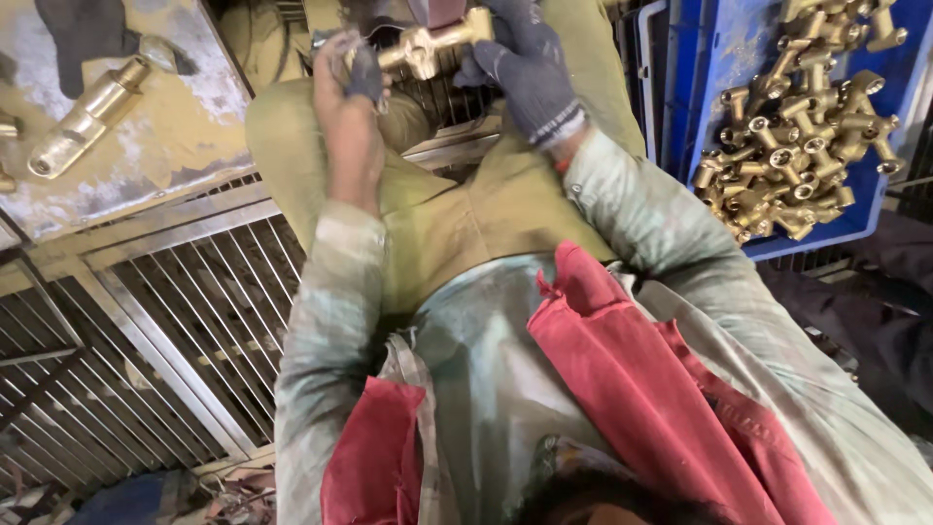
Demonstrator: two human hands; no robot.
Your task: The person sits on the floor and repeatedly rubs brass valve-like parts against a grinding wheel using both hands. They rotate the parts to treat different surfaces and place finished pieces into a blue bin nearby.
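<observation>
Brass fitting [432, 44] sits at the top centre of the frame, gripped by both hands. Left hand [348, 107] closes on it with a grey cloth [364, 73], it seems; gloved right hand [525, 63] clasps its other end, near the blue tray [719, 87].

— What's the person wearing?
— A pale, grey-green long-sleeved shirt [671, 224], grimy and mottled, over olive-khaki trousers [457, 209].
— Anything on the hands?
— The right hand [530, 63] wears a dark blue knitted glove with a striped cuff. The left hand [345, 97] is mostly bare, a scrap of dark cloth about the fingers.
— And the red?
— A faded red cloth [622, 369] draped over the chest.
</observation>
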